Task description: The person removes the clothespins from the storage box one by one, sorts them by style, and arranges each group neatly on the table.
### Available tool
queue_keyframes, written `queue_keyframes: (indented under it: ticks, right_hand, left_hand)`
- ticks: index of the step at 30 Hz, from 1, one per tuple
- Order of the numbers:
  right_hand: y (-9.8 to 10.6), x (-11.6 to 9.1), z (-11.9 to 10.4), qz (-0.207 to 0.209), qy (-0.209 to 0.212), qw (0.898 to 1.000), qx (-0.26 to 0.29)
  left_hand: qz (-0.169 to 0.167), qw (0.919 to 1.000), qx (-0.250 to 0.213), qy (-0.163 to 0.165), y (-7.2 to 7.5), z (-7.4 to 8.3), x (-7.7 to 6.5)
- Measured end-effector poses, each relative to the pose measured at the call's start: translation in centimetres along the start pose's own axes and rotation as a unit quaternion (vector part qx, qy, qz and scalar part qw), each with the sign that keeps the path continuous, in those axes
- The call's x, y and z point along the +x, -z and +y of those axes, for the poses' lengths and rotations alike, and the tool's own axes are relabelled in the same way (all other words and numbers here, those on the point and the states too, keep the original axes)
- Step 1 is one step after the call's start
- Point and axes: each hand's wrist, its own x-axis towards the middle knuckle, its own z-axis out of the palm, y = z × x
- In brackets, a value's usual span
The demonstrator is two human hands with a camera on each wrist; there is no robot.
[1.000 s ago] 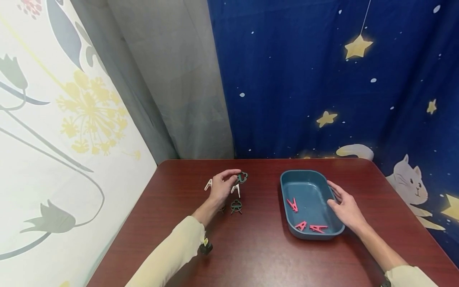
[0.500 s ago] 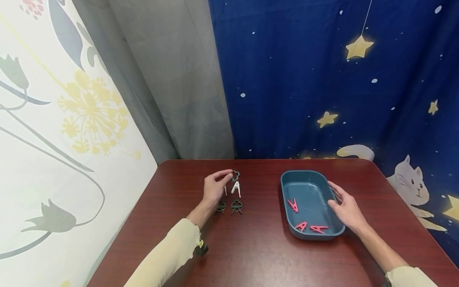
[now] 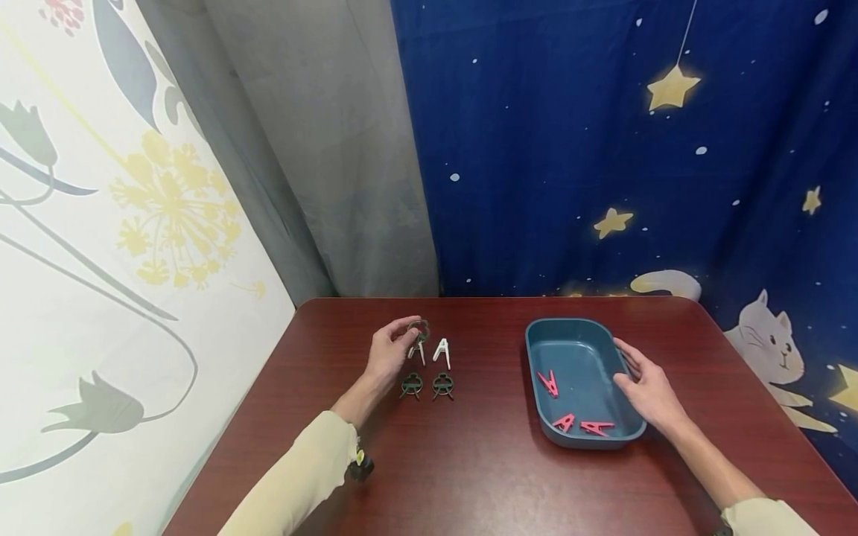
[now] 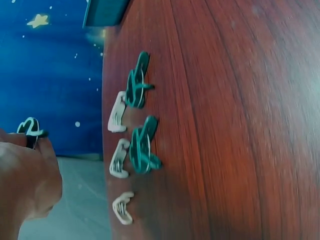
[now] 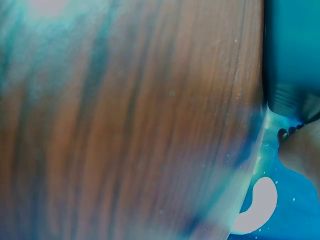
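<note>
My left hand (image 3: 389, 353) pinches a dark green clip (image 3: 420, 327) between thumb and fingertips, raised above the table's far side. In the left wrist view, that hand (image 4: 30, 182) shows at the left edge with the green clip (image 4: 31, 127) at its fingertips. Under and beside it, white clips (image 3: 442, 353) form a row; the left wrist view shows a third white clip (image 4: 122, 208), hidden in the head view. Two green clips (image 3: 443, 385) lie nearer me. My right hand (image 3: 646, 385) holds the right rim of a blue plastic bin (image 3: 586, 441), thumb over the edge, fingers outside.
Several red clips (image 3: 564, 423) lie inside the bin, toward its near and left sides. The dark red wooden table (image 3: 469, 476) reaches back to a grey curtain (image 3: 335, 149) and a blue starry curtain (image 3: 536, 149). A patterned white wall (image 3: 134, 320) stands at left.
My left hand has moved left with the green clip, from above the right white clip to above the one left of it. Both green clips on the table now show fully. The right hand stays put.
</note>
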Motion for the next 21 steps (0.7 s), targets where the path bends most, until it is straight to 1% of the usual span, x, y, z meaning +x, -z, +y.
queue_keyframes:
  ticks: [5, 8, 11, 16, 21]
  right_hand:
    - [0.0, 0.0, 0.0, 0.0, -0.001, 1.0, 0.0]
    - [0.1, 0.1, 0.1, 0.002, 0.0, 1.0, -0.001]
    - [0.0, 0.0, 0.0, 0.001, 0.0, 1.0, 0.001]
    - [0.0, 0.0, 0.0, 0.001, 0.002, 1.0, 0.0]
    - [0.1, 0.1, 0.0, -0.002, 0.0, 1.0, 0.001]
  left_hand:
    - [-0.013, 0.9991, -0.032, 0.026, 1.3, 0.0, 0.2]
    - [-0.03, 0.9974, -0.046, 0.046, 2.2, 0.0, 0.3]
    - [-0.053, 0.9951, -0.061, 0.056, 3.1, -0.1, 0.2]
    - [-0.083, 0.9927, -0.054, 0.067, 4.8, -0.6, -0.2]
    - [-0.082, 0.9928, -0.038, 0.079, 6.2, -0.9, -0.7]
